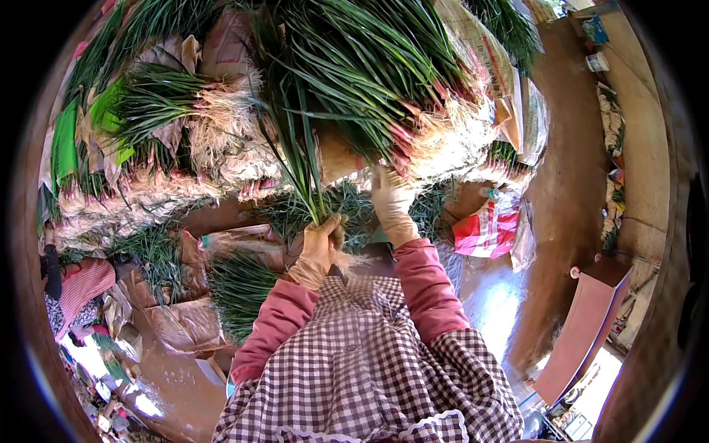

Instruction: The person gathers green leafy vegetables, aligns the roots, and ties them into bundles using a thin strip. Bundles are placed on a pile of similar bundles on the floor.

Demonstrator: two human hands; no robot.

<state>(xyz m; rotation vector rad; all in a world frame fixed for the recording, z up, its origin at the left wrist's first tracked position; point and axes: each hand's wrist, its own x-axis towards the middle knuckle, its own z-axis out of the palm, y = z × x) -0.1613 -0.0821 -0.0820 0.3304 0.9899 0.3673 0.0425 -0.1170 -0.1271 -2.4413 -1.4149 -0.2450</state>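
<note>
My left hand, in a pale glove, is closed around the lower stems of a few long green plants; their leaves point away from me and pale roots hang below the fist. My right hand, also gloved, reaches to the near edge of a large heap of similar plants with reddish stem bases and pale stringy roots. Its fingertips are partly hidden at the stems, so its grip cannot be told. A smaller bunch lies left of the heap on sacking.
Loose green leaves lie below the heap. A red and white bag is at the right. More greens lie by brown sacking at the left. Another person is at the far left. A reddish cart-like box stands at the lower right.
</note>
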